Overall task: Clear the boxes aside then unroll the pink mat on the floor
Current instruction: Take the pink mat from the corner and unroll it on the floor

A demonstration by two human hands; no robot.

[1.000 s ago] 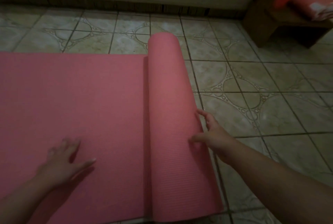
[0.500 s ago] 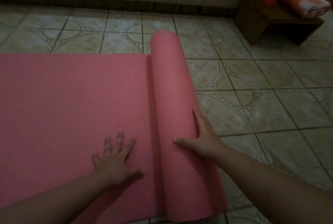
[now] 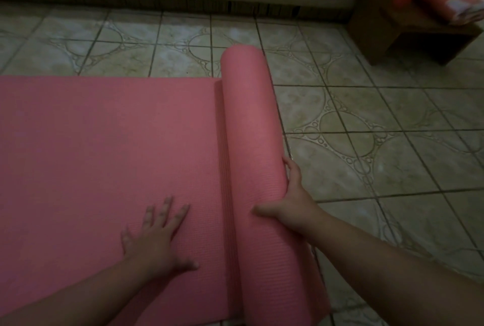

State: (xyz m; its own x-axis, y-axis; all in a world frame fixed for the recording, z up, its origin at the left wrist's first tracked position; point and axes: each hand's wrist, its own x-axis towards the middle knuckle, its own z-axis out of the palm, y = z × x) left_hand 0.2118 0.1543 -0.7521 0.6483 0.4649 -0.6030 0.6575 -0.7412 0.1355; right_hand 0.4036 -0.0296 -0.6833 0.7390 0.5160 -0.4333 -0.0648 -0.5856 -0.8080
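Head camera, looking down: a person kneels over a pink mat (image 3: 104,155) lying partly unrolled on a patterned tile floor (image 3: 366,121) in dim light. The flat stretch covers the floor's left side and runs off the left edge of view; the remaining roll (image 3: 251,129) lies at its right end, pointing toward the far wall.

The left hand (image 3: 154,239) is spread flat, palm down, on the unrolled part just beside the roll, pinning it and gripping nothing. The right hand (image 3: 293,199) cups the roll's near right flank, thumb lying across the top and fingers (image 3: 289,165) curled down the far side, loosely wrapped rather than clenched.

The mat looks like soft, ribbed foam: light, springy, grippy rather than slick, and likely to curl back if released. A broad palm hold along the roll's side, with the flat part weighted down, appears the sensible grip for pushing it rightward.

Its surface is an even salmon pink with fine ridges, clean and uncreased. No boxes are visible; a low wooden bench (image 3: 419,34) stands at the far right corner.
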